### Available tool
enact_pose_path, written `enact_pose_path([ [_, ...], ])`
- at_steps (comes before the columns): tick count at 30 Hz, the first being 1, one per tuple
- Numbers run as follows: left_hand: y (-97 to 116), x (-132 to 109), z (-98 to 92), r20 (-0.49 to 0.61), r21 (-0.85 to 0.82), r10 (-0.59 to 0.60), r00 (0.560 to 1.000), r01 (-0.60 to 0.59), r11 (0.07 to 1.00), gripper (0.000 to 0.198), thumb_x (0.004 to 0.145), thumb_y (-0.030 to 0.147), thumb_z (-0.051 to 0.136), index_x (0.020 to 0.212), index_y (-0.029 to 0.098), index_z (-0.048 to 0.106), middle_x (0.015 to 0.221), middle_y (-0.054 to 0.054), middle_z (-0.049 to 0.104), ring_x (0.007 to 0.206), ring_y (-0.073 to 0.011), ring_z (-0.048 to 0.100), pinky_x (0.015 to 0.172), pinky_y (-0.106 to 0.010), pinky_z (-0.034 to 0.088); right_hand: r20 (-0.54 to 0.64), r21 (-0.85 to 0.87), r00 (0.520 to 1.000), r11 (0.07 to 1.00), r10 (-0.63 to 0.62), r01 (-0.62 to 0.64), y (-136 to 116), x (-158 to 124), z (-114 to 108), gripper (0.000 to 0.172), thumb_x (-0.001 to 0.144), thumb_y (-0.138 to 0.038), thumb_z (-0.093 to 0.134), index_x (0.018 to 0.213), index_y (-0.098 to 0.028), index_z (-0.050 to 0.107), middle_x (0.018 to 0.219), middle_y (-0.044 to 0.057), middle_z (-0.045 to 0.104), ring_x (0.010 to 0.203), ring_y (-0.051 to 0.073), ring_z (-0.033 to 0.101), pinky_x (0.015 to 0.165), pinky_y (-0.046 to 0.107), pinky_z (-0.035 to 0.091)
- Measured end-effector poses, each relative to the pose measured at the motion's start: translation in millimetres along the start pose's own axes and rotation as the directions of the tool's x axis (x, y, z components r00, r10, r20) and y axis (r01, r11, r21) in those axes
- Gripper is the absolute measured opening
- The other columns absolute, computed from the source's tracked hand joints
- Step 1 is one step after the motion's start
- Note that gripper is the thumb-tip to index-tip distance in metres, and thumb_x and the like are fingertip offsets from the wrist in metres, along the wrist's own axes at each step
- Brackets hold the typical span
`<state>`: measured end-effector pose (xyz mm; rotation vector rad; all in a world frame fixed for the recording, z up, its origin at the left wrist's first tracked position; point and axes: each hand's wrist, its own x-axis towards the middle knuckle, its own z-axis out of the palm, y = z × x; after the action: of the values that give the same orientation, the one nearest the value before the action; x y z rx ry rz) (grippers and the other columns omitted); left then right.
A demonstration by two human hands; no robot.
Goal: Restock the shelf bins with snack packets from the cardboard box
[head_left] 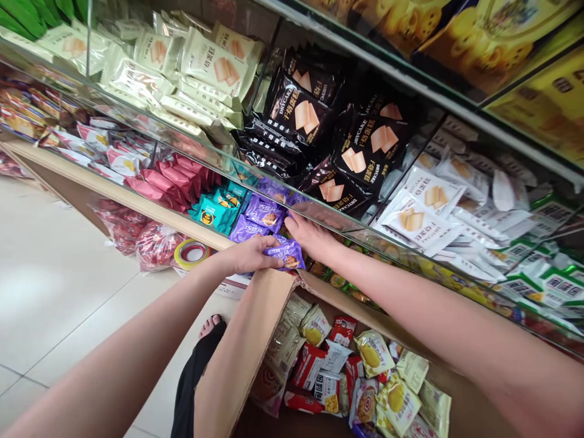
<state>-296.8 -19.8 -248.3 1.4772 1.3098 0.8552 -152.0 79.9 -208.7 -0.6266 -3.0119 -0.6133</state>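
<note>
My left hand (255, 253) is closed on a purple cookie packet (288, 254), just above the rim of an open cardboard box (246, 340). More purple packets (255, 220) lie in the lower shelf compartment, right beyond that hand. My right hand (311, 236) reaches into this compartment under the glass edge, its fingers curled down at the right side of the purple packets. What those fingers grip, if anything, is hidden. Inside the box are mixed snack packets (374, 353), yellow, red and white.
Glass-fronted shelves hold black dry-cake packets (296, 109), cream packets (219, 64) and white packets (415, 210). Teal packets (218, 207) and red packets (171, 179) lie left of the purple ones. A tape roll (191, 253) and bagged red packets (157, 245) are by the shelf base.
</note>
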Motion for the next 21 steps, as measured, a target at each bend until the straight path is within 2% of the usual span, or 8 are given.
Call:
enact_pose_path([
  [2,1.5,1.2,-1.2,0.004,0.066,-0.014,1.000,0.014,0.998,0.025,0.066,0.039,0.064,0.080,0.020,0.058,0.077,0.002,0.065,0.075,-0.0171,0.059,0.069,-0.028,0.047,-0.006,-0.015,0.997,0.997,-0.074,0.074,2.3,-1.1,-4.1,0.030,0.088,-0.012,0.028,0.102,-0.017,0.054,0.114,0.010,0.055,0.105,0.022,0.051,0.092,0.034,0.039],
  [3,2.1,0.8,-2.1,0.003,0.093,-0.016,1.000,0.016,0.996,0.025,0.067,0.040,0.063,0.081,0.020,0.058,0.078,0.002,0.065,0.076,-0.0173,0.059,0.069,-0.028,0.046,0.009,-0.030,0.998,0.997,-0.065,0.065,3.3,-2.0,-6.7,0.032,0.087,-0.009,0.027,0.100,-0.016,0.055,0.111,0.011,0.057,0.105,0.022,0.051,0.091,0.034,0.039],
  [7,4.2,-2.1,-5.7,-0.011,0.183,-0.014,1.000,0.016,0.983,0.023,0.069,0.041,0.061,0.081,0.022,0.057,0.081,0.003,0.065,0.079,-0.0175,0.059,0.071,-0.026,0.045,0.077,-0.068,0.990,0.991,0.119,-0.114,3.7,-3.6,-12.6,0.033,0.083,-0.005,0.026,0.093,-0.011,0.057,0.090,0.014,0.062,0.089,0.025,0.057,0.078,0.036,0.044],
  [11,5.3,0.8,-6.0,-0.005,0.242,-0.006,1.000,0.007,0.970,0.024,0.068,0.041,0.061,0.084,0.023,0.058,0.083,0.003,0.066,0.080,-0.0177,0.060,0.071,-0.026,0.044,0.067,0.019,0.976,0.978,0.206,-0.208,0.9,5.2,-4.1,0.024,0.086,-0.020,0.039,0.100,-0.009,0.055,0.092,0.016,0.063,0.087,0.027,0.058,0.076,0.036,0.044],
  [14,6.0,3.4,-4.8,-0.004,0.264,0.006,1.000,-0.004,0.965,0.023,0.069,0.038,0.061,0.085,0.023,0.059,0.085,0.003,0.067,0.081,-0.0173,0.060,0.073,-0.025,0.044,0.099,0.069,0.963,0.964,0.249,-0.257,1.4,11.9,0.4,0.024,0.086,-0.016,0.036,0.098,-0.011,0.056,0.092,0.015,0.063,0.086,0.026,0.058,0.079,0.036,0.043],
  [18,4.8,2.8,-3.3,-0.009,0.259,0.014,1.000,-0.011,0.966,0.026,0.069,0.043,0.060,0.084,0.022,0.058,0.081,0.003,0.067,0.078,-0.0164,0.060,0.069,-0.024,0.045,0.119,0.069,0.990,0.995,0.070,-0.079,3.1,8.1,-4.7,0.032,0.084,-0.004,0.029,0.090,-0.011,0.059,0.106,0.015,0.060,0.100,0.026,0.053,0.087,0.036,0.041],
  [21,3.1,1.9,-2.4,-0.014,0.247,0.018,1.000,-0.014,0.969,0.028,0.070,0.047,0.058,0.083,0.022,0.058,0.080,0.003,0.066,0.076,-0.0157,0.061,0.068,-0.023,0.046,0.173,0.026,0.984,0.999,-0.031,0.026,3.1,0.1,-7.9,0.035,0.080,0.000,0.029,0.092,-0.010,0.061,0.123,0.016,0.052,0.115,0.027,0.044,0.091,0.036,0.041],
])
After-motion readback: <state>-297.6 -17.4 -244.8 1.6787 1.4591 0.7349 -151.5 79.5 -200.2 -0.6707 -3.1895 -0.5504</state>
